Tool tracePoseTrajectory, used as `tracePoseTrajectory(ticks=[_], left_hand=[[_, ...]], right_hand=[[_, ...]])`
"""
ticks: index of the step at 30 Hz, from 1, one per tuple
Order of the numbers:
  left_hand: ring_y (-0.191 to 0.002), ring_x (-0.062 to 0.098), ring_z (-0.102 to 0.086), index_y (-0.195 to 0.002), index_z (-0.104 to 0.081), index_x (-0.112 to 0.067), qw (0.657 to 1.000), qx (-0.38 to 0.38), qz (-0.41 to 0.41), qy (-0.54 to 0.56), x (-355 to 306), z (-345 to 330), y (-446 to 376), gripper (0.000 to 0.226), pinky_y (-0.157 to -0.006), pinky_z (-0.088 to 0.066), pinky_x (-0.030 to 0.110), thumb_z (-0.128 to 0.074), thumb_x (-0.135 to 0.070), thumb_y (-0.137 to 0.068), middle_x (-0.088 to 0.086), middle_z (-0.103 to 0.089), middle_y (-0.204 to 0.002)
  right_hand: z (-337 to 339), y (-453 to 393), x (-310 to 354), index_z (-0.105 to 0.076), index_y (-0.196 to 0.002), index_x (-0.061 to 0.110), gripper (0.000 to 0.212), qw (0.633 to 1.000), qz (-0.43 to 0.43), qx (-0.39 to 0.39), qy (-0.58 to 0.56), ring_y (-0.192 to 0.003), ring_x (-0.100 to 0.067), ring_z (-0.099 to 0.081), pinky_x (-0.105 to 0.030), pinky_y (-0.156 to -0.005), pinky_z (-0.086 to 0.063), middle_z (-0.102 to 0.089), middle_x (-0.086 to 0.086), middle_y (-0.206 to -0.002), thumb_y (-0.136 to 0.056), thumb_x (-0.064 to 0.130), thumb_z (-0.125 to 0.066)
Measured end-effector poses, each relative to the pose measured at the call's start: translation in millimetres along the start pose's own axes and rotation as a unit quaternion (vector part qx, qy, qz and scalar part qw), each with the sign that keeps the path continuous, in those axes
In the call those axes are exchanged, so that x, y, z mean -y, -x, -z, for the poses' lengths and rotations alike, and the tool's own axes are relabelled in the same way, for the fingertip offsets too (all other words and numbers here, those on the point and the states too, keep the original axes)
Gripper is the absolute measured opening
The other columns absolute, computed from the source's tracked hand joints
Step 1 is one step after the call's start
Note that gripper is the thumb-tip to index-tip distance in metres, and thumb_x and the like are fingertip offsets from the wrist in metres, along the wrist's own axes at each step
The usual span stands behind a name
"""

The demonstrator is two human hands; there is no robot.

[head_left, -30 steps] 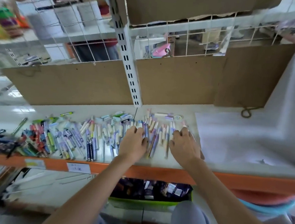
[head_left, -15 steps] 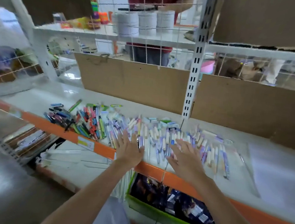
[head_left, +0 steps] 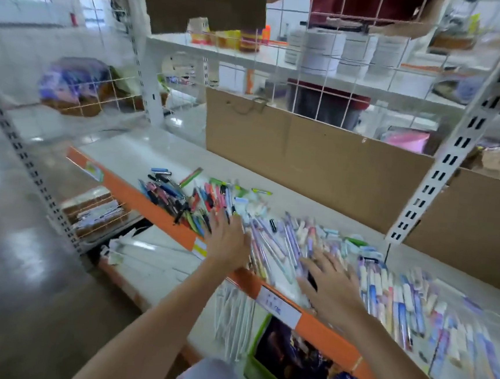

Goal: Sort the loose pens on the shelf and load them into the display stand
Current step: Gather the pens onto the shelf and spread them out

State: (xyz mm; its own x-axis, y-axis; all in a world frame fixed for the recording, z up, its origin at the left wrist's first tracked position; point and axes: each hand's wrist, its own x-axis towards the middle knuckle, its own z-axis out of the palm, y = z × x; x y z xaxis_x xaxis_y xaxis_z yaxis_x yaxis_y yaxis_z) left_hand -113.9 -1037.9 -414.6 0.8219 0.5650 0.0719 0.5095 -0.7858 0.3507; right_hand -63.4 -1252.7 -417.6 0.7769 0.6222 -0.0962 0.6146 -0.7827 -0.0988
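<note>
Both hands lie flat, fingers spread, gripping nothing: left hand (head_left: 226, 241) at 9 o'clock and right hand (head_left: 332, 282) at 3 o'clock on the pens (head_left: 280, 246) strewn along the shelf (head_left: 143, 155).

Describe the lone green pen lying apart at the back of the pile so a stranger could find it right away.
Start at the orange front edge of the shelf and find the dark pens at the pile's left end. Just behind them a slim green pen lies alone and slanted on bare shelf, touching nothing.
</note>
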Motion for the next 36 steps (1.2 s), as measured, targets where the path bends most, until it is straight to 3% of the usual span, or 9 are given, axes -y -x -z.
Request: tracePoseTrajectory(ticks=[5,9,13,16,18,21,26,31,36], left_hand=[[-0.141,0.045,0.005,-0.148,-0.019,-0.012,0.995,0.041,0.084,-0.045,47.5,11.8,-50.0,0.069,-0.113,0.002,0.055,-0.032,-0.054,-0.095,0.021,-0.001,-0.156],[-0.143,0.04,0.0,-0.148,-0.015,-0.005,0.998,0.047,0.018,-0.03,43.2,-8.6,-49.4,0.066,-0.117,-0.002,0.05,-0.027,-0.047,-0.098,0.022,-0.009,-0.155],[-0.145,0.032,0.007,-0.149,-0.009,-0.005,0.998,0.048,-0.028,-0.009,41.8,-8.7,-45.0,0.059,-0.118,0.002,0.044,-0.021,-0.037,-0.102,0.018,-0.001,-0.157],[-0.144,0.032,-0.005,-0.144,-0.024,-0.008,0.999,0.016,-0.04,0.017,54.2,-6.3,-45.5,0.049,-0.118,-0.007,0.042,-0.023,-0.033,-0.102,0.018,-0.013,-0.154],[-0.138,0.032,-0.019,-0.133,-0.038,-0.009,0.998,-0.035,-0.036,0.026,70.2,-2.0,-49.3,0.042,-0.115,-0.018,0.043,-0.026,-0.033,-0.101,0.017,-0.027,-0.146],[-0.139,0.034,-0.016,-0.133,-0.039,-0.009,0.998,-0.065,0.009,-0.016,98.6,13.0,-62.8,0.046,-0.117,-0.012,0.045,-0.029,-0.04,-0.1,0.017,-0.028,-0.145],[-0.139,0.046,-0.002,-0.141,-0.029,-0.013,0.991,-0.019,0.125,-0.051,143.2,33.0,-109.1,0.058,-0.116,-0.005,0.053,-0.032,-0.05,-0.096,0.025,-0.01,-0.151],[-0.14,0.043,-0.006,-0.145,-0.023,-0.009,0.994,0.013,0.074,-0.082,141.9,29.7,-125.8,0.063,-0.116,-0.009,0.05,-0.033,-0.048,-0.096,0.024,-0.016,-0.151],[-0.128,0.034,-0.025,-0.131,-0.039,-0.007,0.995,-0.091,0.023,-0.014,153.8,31.5,-136.1,0.045,-0.106,-0.029,0.041,-0.041,-0.034,-0.096,0.015,-0.029,-0.139]], right_hand=[[5.6,-9.9,7.2,-0.037,-0.137,0.034,0.049,0.998,-0.036,-0.03,0.029,-0.143,-0.018,-0.012,-0.04,-0.114,-0.013,-0.019,0.005,-0.153,-0.096,0.051,-0.018],[7.1,-55.4,48.8,-0.037,-0.136,0.036,0.063,0.999,0.015,-0.051,0.003,-0.143,-0.018,-0.013,-0.039,-0.114,-0.003,-0.022,0.004,-0.152,-0.085,0.058,-0.006],[-1.6,-101.7,98.7,-0.028,-0.145,0.038,0.061,0.994,0.091,-0.045,-0.033,-0.145,-0.015,-0.009,-0.041,-0.116,-0.008,-0.014,0.006,-0.157,-0.09,0.058,-0.012],[-16.3,-109.3,99.8,-0.012,-0.148,0.041,0.055,0.995,0.094,-0.011,-0.034,-0.146,-0.01,0.005,-0.042,-0.119,-0.002,-0.002,0.011,-0.159,-0.096,0.056,-0.014],[-20.5,-105.4,90.0,-0.011,-0.148,0.041,0.055,0.996,0.088,-0.021,-0.022,-0.146,-0.008,0.007,-0.039,-0.119,0.0,-0.002,0.011,-0.159,-0.096,0.056,-0.01],[-17.0,-100.5,76.8,-0.021,-0.147,0.033,0.065,0.997,0.071,-0.039,-0.008,-0.146,-0.01,0.001,-0.038,-0.118,0.0,-0.005,0.008,-0.159,-0.09,0.053,0.002],[-2.6,-109.5,86.0,-0.036,-0.141,0.028,0.08,0.993,0.082,-0.083,-0.033,-0.144,-0.015,-0.013,-0.037,-0.117,-0.008,-0.017,0.004,-0.156,-0.08,0.059,0.005],[15.2,-159.3,129.2,-0.042,-0.137,0.028,0.06,0.986,0.133,-0.091,-0.044,-0.141,-0.017,-0.019,-0.035,-0.114,-0.016,-0.024,0.003,-0.153,-0.092,0.057,-0.015],[10.2,-234.5,173.0,-0.046,-0.136,0.023,0.046,0.98,0.179,-0.073,-0.054,-0.136,-0.021,-0.025,-0.04,-0.113,-0.023,-0.035,0.0,-0.147,-0.099,0.043,-0.028]])
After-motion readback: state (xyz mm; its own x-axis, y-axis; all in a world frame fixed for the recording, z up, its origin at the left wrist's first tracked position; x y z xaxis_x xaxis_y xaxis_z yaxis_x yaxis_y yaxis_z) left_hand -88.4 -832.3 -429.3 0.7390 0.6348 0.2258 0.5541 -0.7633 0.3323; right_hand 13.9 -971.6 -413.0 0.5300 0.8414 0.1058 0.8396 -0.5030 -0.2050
